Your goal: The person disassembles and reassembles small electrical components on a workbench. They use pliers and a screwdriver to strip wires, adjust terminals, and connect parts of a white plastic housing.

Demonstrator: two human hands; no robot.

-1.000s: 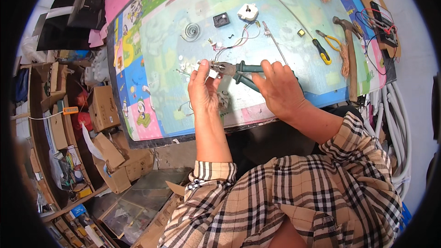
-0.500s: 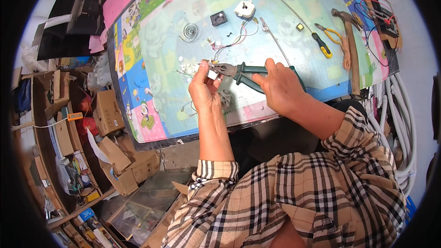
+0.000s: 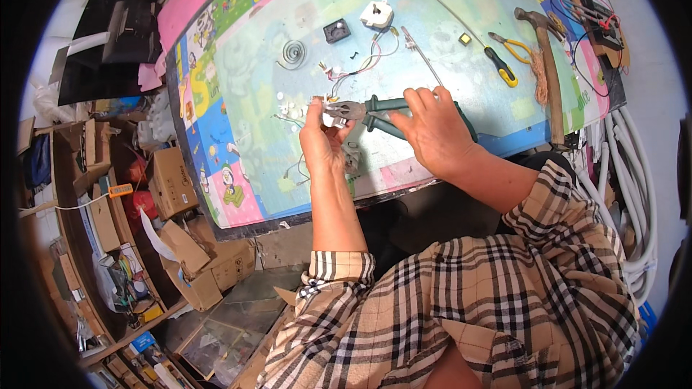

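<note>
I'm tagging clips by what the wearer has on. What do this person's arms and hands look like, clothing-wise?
Both hands are bare: no gloves, rings or watch show on the left hand or the right hand. The forearms are uncovered. The person wears a tan plaid shirt with dark and white stripes, its sleeves rolled up; the left cuff is folded back near the elbow.

Left hand (image 3: 323, 145) and right hand (image 3: 432, 133) sit mid-tabletop (image 3: 238, 144), near its front edge, pliers (image 3: 375, 112) between them, nose pointing left. Behind them: coiled spring (image 3: 293, 52) left, small square part (image 3: 336, 30) and plug block (image 3: 377, 14) further back. Right of the hands: screwdriver (image 3: 497, 65), side cutters (image 3: 515, 49), then hammer (image 3: 549, 72). Cardboard boxes (image 3: 173, 180) on the floor left of the tabletop.
</note>
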